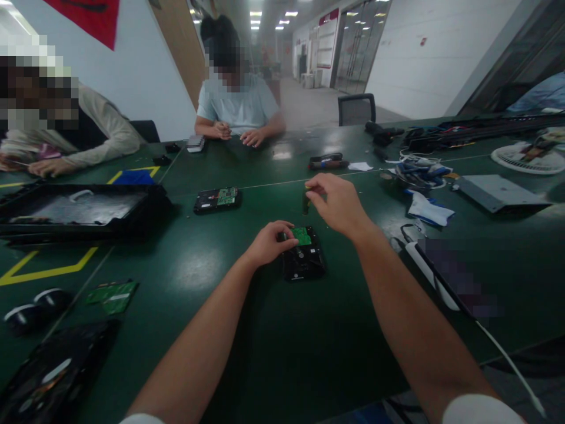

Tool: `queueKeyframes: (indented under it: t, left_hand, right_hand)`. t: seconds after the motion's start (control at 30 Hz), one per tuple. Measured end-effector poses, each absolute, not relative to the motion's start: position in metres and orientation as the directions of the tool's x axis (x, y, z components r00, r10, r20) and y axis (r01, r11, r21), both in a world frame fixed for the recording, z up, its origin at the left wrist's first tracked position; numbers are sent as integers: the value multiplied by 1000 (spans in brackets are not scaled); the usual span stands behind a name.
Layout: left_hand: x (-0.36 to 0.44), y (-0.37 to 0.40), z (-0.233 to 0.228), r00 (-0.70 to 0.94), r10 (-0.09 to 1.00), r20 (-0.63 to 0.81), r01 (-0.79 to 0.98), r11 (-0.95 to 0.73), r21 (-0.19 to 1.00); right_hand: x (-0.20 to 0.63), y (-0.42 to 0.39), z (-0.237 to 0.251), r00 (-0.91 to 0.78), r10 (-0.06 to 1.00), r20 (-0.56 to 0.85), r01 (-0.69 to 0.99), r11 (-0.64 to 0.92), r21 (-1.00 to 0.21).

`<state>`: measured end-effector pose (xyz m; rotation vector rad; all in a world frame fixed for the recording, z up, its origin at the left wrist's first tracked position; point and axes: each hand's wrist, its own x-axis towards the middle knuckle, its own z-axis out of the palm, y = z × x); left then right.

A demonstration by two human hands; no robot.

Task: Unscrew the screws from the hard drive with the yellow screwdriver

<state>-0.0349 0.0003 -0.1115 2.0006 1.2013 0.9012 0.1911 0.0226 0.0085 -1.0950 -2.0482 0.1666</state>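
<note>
A black hard drive (314, 262) with a green circuit board (302, 236) on its upper face lies flat on the table in front of me. My left hand (272, 242) is closed at the drive's left side, its thumb stretched over the top and its fingers curled near the far left corner. Above and just beyond the drive, my right hand (338, 203) pinches a short, dark, stick-like piece (305, 204) with a yellowish upper end; its exact kind is unclear. A second hard drive (217, 201) with a green board rests farther off to the left.
A black tray-like casing (79, 209), loose circuit board (115, 296) and black plastic part (57, 377) lie left. On the right are a phone-like device (454, 274), a glove (429, 207) and a metal box (501, 191). One person (238, 106) sits opposite, another (97, 121) at left.
</note>
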Motion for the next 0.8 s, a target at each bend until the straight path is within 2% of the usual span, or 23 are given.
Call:
queueKeyframes:
  t: [0.17, 0.3, 0.43, 0.8]
  left_hand:
    - [-34, -1, -108, 346, 914, 214, 485, -369, 793]
    - [-34, -1, -108, 346, 914, 213, 487, -369, 792]
    - [-34, 0, -108, 352, 910, 221, 492, -380, 783]
    - [-34, -1, -108, 356, 906, 228, 476, -386, 790]
  right_hand:
    - [190, 24, 8, -283, 763, 581, 615, 609, -500]
    - [190, 24, 9, -323, 748, 580, 618, 631, -470]
    - [188, 21, 11, -294, 758, 582, 664, 600, -446]
    - [179, 17, 6, -223, 795, 564, 662, 548, -511]
